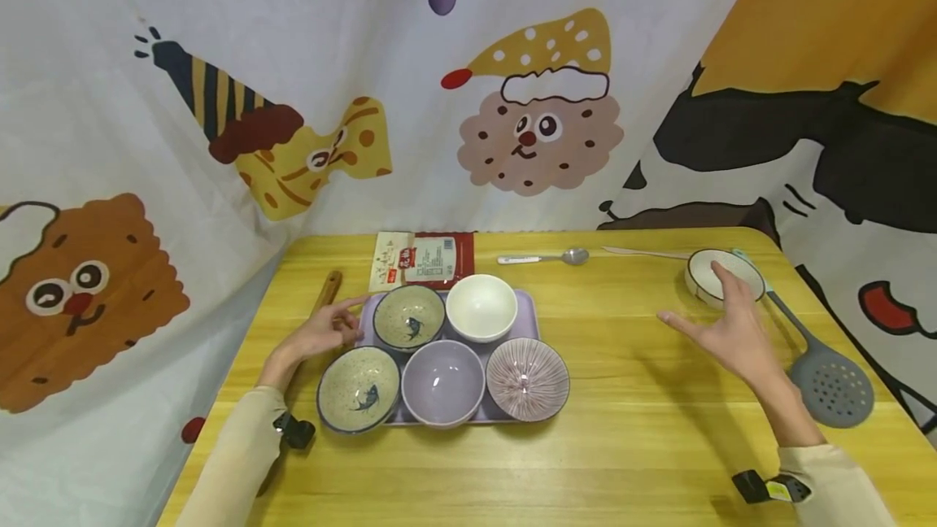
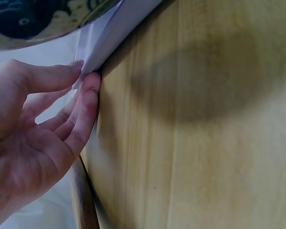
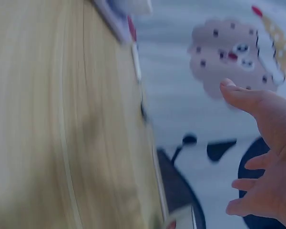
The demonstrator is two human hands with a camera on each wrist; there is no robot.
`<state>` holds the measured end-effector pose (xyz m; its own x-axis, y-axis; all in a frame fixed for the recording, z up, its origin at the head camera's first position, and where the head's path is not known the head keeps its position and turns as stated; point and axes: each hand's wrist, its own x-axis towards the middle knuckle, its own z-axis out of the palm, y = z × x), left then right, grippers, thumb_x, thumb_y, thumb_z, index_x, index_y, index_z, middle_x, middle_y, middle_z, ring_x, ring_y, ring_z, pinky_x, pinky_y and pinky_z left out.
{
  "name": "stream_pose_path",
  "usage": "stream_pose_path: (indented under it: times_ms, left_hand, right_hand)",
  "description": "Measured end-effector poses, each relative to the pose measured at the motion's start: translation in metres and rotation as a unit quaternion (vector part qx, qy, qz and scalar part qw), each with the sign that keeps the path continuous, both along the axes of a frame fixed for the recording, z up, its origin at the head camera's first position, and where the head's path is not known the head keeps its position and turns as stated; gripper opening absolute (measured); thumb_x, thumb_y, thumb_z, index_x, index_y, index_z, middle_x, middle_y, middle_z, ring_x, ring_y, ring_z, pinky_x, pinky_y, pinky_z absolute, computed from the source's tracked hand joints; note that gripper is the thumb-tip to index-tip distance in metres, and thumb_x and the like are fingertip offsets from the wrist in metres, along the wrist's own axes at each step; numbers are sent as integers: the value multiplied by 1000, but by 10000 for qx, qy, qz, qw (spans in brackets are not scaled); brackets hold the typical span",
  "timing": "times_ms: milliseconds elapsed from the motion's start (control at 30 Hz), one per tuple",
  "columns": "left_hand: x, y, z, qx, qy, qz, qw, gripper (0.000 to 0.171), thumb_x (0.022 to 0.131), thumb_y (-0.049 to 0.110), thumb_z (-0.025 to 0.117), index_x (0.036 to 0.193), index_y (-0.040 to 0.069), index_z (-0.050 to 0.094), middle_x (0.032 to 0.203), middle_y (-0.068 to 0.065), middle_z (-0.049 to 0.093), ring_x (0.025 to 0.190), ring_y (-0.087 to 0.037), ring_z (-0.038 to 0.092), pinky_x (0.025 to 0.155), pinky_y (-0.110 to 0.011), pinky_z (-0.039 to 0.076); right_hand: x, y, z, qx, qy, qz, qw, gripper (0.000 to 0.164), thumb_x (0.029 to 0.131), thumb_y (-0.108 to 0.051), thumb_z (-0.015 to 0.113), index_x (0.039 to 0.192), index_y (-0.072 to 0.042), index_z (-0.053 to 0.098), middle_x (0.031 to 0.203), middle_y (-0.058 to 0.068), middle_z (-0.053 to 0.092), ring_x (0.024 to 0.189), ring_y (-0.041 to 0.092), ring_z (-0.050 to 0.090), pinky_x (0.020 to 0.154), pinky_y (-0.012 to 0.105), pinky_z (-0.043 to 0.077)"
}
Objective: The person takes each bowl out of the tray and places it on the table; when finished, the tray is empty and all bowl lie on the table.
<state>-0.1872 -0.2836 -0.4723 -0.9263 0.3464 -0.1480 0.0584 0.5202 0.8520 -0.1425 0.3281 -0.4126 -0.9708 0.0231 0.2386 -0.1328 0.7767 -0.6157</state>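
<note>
My left hand (image 1: 326, 330) pinches the left edge of a lilac tray (image 1: 526, 314); in the left wrist view its thumb and fingers meet at the tray's rim (image 2: 97, 47). On the tray sit several bowls: two speckled fish bowls (image 1: 410, 317) (image 1: 359, 390), a white bowl (image 1: 481, 308), a lilac bowl (image 1: 443, 385) and a striped bowl (image 1: 527, 380). The front ones overhang its edge. My right hand (image 1: 735, 336) hovers with fingers spread, holding nothing, just in front of a small dark-rimmed bowl (image 1: 706, 287) at the right.
Behind the tray lies a red and cream food packet (image 1: 432, 260). A spoon (image 1: 545, 257) and a thin pinkish utensil (image 1: 644, 252) lie along the back edge. A grey slotted turner (image 1: 832, 381) is at the right, and a wooden-handled utensil (image 1: 329, 289) at the left.
</note>
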Motion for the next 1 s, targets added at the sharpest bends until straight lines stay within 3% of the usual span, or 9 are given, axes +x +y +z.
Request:
stream_pose_path:
  times_ms: [267,433,733,867,1000]
  left_hand:
    - [-5,-2,-1,36,-103,20,9999,75,81,-10,63,152,-5,38,94,-23,62,79,-22,60,67,-28,53]
    - [-6,-3,-3,88,-242,150,9996,77,78,-9,62,151,-3,40,94,-22,63,80,-21,60,67,-30,52]
    - [-7,-1,-8,182,-317,350,9987,74,79,-8,65,149,-2,43,91,-21,64,78,-19,61,67,-29,51]
    - [-7,-1,-9,140,-258,338,9990,75,78,-9,62,150,-1,43,92,-21,64,79,-20,61,67,-29,50]
    - [-6,-2,-9,189,-164,315,9992,77,75,-13,57,150,-2,42,91,-23,63,79,-21,61,65,-28,50]
  right_hand:
    - [17,-52,2,-227,-459,710,9962,112,81,-35,85,162,-5,15,161,35,17,141,62,23,100,82,24]
    - [27,-84,-15,-331,-497,1229,9906,110,77,-37,88,161,-7,23,159,31,27,141,58,29,102,80,28]
    - [26,-120,-42,-415,-194,2391,9699,118,65,-39,95,158,-5,31,158,24,36,140,50,39,105,71,37]
    - [29,-131,-50,-457,-272,2820,9579,122,60,-43,96,157,-6,32,157,21,39,139,45,44,106,64,41]
    - [33,-140,-55,-569,-373,3080,9489,128,53,-41,99,157,-7,33,156,19,41,138,43,46,106,66,40]
